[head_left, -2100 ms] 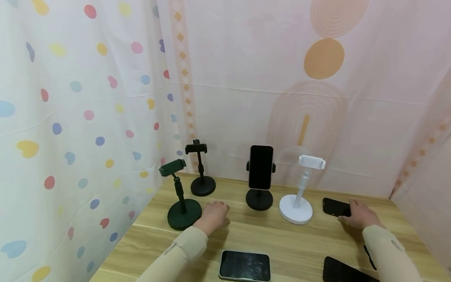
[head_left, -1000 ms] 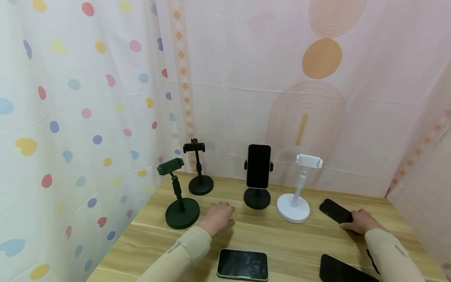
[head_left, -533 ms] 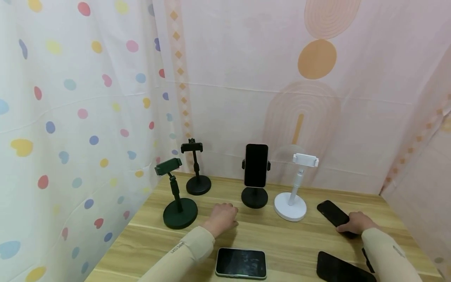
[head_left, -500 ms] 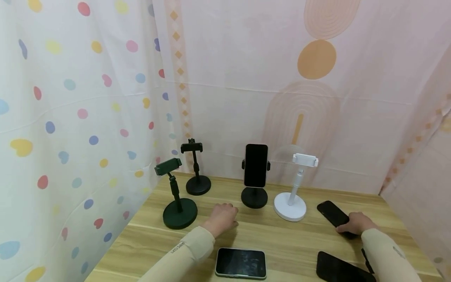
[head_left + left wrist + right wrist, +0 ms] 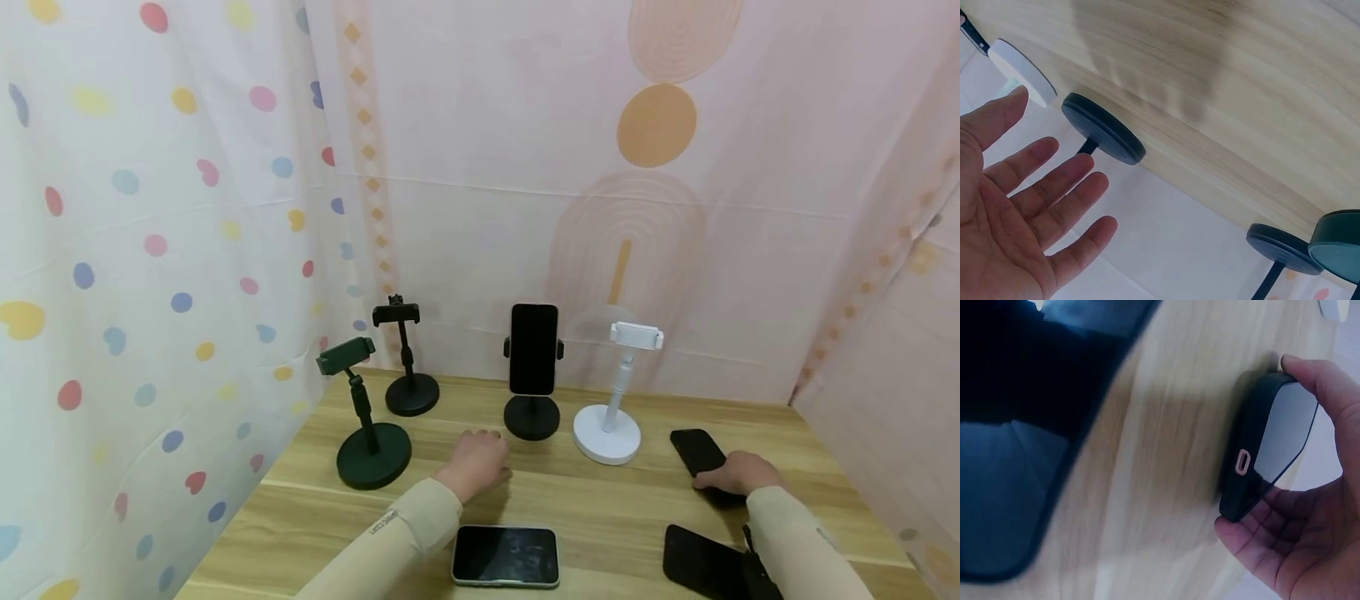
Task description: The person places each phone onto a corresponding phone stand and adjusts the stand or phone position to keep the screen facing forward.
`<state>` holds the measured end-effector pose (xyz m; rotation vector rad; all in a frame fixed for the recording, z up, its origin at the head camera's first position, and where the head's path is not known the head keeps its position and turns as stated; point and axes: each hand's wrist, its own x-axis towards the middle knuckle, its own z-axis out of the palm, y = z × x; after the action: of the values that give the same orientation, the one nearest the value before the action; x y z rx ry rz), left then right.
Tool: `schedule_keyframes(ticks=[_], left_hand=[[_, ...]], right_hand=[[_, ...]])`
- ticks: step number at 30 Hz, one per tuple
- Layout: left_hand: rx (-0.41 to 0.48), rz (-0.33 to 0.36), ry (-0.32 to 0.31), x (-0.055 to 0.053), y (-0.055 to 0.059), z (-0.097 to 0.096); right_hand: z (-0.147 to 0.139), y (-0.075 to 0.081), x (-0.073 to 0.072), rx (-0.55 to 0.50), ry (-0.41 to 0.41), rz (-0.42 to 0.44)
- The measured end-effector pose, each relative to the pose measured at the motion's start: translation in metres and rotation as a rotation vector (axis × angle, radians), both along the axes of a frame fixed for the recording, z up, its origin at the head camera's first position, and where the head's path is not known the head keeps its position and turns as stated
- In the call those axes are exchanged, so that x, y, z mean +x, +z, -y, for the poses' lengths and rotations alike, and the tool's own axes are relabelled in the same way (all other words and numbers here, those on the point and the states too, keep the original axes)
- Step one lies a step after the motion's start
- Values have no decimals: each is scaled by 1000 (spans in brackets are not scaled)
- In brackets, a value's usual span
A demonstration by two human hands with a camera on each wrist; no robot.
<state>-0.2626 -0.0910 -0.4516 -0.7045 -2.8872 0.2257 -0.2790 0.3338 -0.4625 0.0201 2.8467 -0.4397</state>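
Observation:
On the right side of the table, my right hand (image 5: 742, 473) grips a black smartphone (image 5: 697, 451) by its edges. In the right wrist view the phone (image 5: 1288, 428) lies screen up at the table, thumb at one edge and fingers at the opposite one; its charging port faces the camera. Over the middle of the table hovers my left hand (image 5: 477, 463), holding nothing. The left wrist view has its fingers (image 5: 1063, 187) loosely spread. Between the hands stand a white phone stand (image 5: 607, 433) and a black stand (image 5: 531, 419) carrying an upright smartphone (image 5: 533, 350).
A dark green phone stand (image 5: 373, 456) and a second black one (image 5: 412, 394), both without phones, stand at the left. Near the front lie a silver-edged smartphone (image 5: 506, 556) and another black smartphone (image 5: 701, 560), partly under my right sleeve. Curtains (image 5: 450, 250) close off the back and left.
Under my right hand the smartphone has turned, its far end swinging from pointing left to pointing further back. My left hand has shifted slightly right, away from the green stand. The head view has panned right.

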Motion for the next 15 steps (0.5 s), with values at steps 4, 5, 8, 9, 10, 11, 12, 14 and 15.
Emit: schedule_keyframes(ticks=[4, 5, 8, 9, 10, 11, 12, 14, 15], left_hand=[[-5, -23, -15, -1, 0, -4], [-5, -29, -19, -1, 0, -6], [-2, -37, -27, -2, 1, -9], [-2, -37, -29, -3, 1, -10], [-2, -38, -33, -3, 1, -11], [-3, -40, -35, -3, 1, -12], [-3, -40, -37, -3, 1, -12], [-8, -38, -41, -3, 1, -14], [-9, -37, -43, -4, 1, -15]], right_hand=[[6, 3, 6, -20, -23, -7], [7, 3, 8, -23, -29, -8], [9, 3, 12, -36, -46, -9], [10, 3, 13, -40, -52, -9], [11, 2, 13, -47, -59, -9], [11, 1, 14, -49, -65, -12], [12, 1, 15, -53, -73, -17], [14, 0, 17, -55, -85, -26], [15, 0, 18, -58, -95, -30]])
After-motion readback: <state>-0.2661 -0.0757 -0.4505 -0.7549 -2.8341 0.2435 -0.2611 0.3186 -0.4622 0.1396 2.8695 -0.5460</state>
